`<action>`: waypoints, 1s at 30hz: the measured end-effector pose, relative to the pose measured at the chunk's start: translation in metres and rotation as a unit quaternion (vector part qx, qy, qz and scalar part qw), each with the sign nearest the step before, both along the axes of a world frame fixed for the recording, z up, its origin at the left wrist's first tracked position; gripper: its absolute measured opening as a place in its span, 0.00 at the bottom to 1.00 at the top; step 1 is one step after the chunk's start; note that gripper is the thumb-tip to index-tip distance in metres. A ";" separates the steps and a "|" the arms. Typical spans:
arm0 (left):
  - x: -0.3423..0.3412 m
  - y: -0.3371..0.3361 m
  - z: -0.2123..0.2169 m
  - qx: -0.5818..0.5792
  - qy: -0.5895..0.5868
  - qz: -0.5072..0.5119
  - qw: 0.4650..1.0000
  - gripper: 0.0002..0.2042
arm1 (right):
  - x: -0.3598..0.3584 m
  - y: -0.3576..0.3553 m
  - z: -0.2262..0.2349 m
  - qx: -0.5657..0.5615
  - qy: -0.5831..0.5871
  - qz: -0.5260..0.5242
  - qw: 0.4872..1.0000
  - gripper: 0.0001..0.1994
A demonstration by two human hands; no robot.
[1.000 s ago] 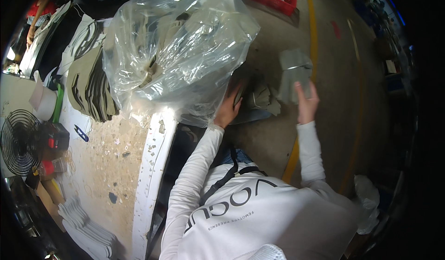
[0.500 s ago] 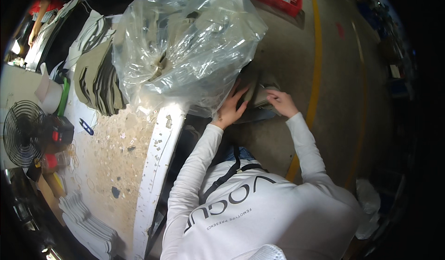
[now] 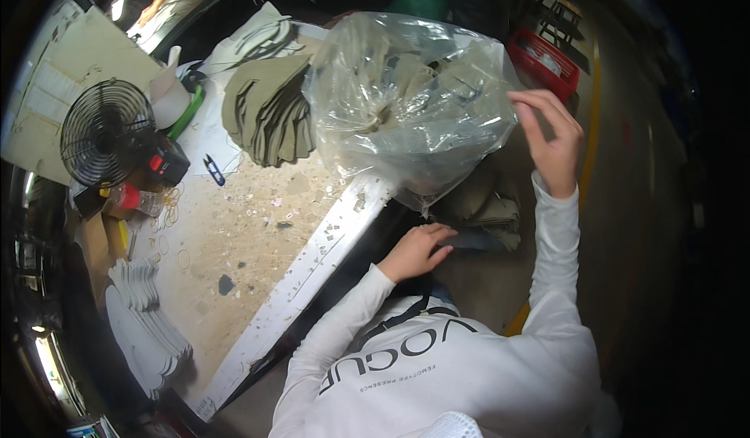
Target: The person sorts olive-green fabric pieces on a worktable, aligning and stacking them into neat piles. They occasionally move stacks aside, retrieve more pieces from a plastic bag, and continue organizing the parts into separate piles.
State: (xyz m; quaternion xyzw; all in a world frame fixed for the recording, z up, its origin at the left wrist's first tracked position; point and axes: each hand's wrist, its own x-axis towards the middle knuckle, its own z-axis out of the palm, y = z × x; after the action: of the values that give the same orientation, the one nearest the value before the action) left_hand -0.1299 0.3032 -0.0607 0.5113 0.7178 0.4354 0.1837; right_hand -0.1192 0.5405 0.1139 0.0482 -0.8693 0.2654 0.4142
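Note:
A large clear plastic bag [image 3: 406, 145] bulges over the table's far right corner, with olive-coloured pieces inside. My right hand [image 3: 556, 145] is raised at the bag's right side, thumb and fingertips pinched at its edge. Lower down, beside the table edge, my left hand [image 3: 418, 252] has its fingers spread and holds nothing that I can see. Just beyond those fingers, below table height, lies a stack of olive fabric pieces [image 3: 496, 215], partly hidden by the bag.
On the table [image 3: 258, 235] stand a black fan [image 3: 109, 133], fanned olive pieces [image 3: 269, 110], blue thread snips [image 3: 213, 170] and stacked pale pieces [image 3: 148, 321]. A red crate [image 3: 547, 63] sits on the floor. Another person's arm [image 3: 160, 0] shows at the far left.
My right hand has risen from the olive stack to the bag's edge. My left hand has drawn back toward me from the stack. The view has shifted left.

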 end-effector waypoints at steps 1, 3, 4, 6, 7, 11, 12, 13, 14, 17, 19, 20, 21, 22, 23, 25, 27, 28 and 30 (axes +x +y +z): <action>0.004 -0.009 0.016 0.012 0.008 -0.001 1.000 0.16 | -0.015 -0.008 0.007 0.026 -0.017 0.050 0.998 0.08; 0.012 -0.032 0.046 0.063 0.014 0.019 0.998 0.16 | -0.053 -0.026 0.011 0.131 -0.087 0.158 0.975 0.07; 0.016 -0.045 0.060 0.086 0.017 0.029 0.996 0.16 | -0.074 -0.037 0.009 0.190 -0.124 0.217 0.949 0.08; 0.019 -0.074 0.081 0.124 0.025 0.098 0.987 0.15 | -0.111 -0.058 0.002 0.245 -0.261 0.274 0.893 0.09; 0.020 -0.089 0.089 0.137 0.026 0.134 0.981 0.14 | -0.129 -0.064 0.002 0.244 -0.250 0.289 0.891 0.11; 0.018 -0.132 0.092 0.164 0.033 0.316 0.934 0.12 | -0.188 -0.081 0.007 0.240 -0.159 0.233 0.929 0.20; 0.018 -0.140 0.088 0.155 0.024 0.359 0.920 0.11 | -0.197 -0.080 0.014 0.228 -0.144 0.232 0.934 0.25; 0.017 -0.145 0.082 0.158 0.051 0.383 0.909 0.10 | -0.203 -0.082 0.017 0.203 -0.097 0.212 0.951 0.22; 0.015 -0.149 0.076 0.159 0.077 0.407 0.896 0.09 | -0.203 -0.082 0.020 0.191 -0.130 0.198 0.953 0.19; 0.011 -0.160 0.062 0.137 0.112 0.437 0.882 0.08 | -0.185 -0.087 0.019 0.220 -0.337 0.079 0.912 0.13; 0.012 -0.163 0.056 0.127 0.090 0.431 0.889 0.08 | -0.153 -0.092 0.007 0.289 -0.385 0.065 0.874 0.13; 0.012 -0.164 0.054 0.109 0.071 0.423 0.897 0.08 | -0.138 -0.096 -0.001 0.284 -0.349 0.054 0.892 0.14; 0.012 -0.165 0.052 0.100 0.087 0.419 0.898 0.08 | -0.125 -0.101 -0.010 0.274 -0.299 0.057 0.912 0.14; 0.012 -0.166 0.051 0.094 0.102 0.411 0.901 0.08 | -0.114 -0.103 -0.016 0.287 -0.265 0.034 0.920 0.16; 0.012 -0.166 0.051 0.085 0.111 0.405 0.904 0.08 | -0.107 -0.103 -0.020 0.279 -0.250 0.045 0.926 0.16; 0.012 -0.166 0.050 0.092 0.120 0.394 0.907 0.08 | -0.097 -0.101 -0.023 0.262 -0.244 0.050 0.932 0.17; 0.013 -0.166 0.050 0.090 0.121 0.389 0.909 0.09 | -0.098 -0.097 -0.019 0.258 -0.277 0.085 0.922 0.23; 0.013 -0.166 0.049 0.087 0.120 0.388 0.910 0.09 | -0.099 -0.096 -0.017 0.261 -0.296 0.105 0.913 0.24; 0.014 -0.166 0.049 0.087 0.119 0.388 0.910 0.09 | -0.102 -0.096 -0.014 0.257 -0.355 0.109 0.892 0.29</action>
State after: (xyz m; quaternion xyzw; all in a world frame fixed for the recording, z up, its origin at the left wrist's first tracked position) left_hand -0.1161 0.1368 -0.0114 0.2548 0.8355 0.4687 -0.1315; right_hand -0.2214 0.4447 0.1003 0.1498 -0.9856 0.0756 0.0196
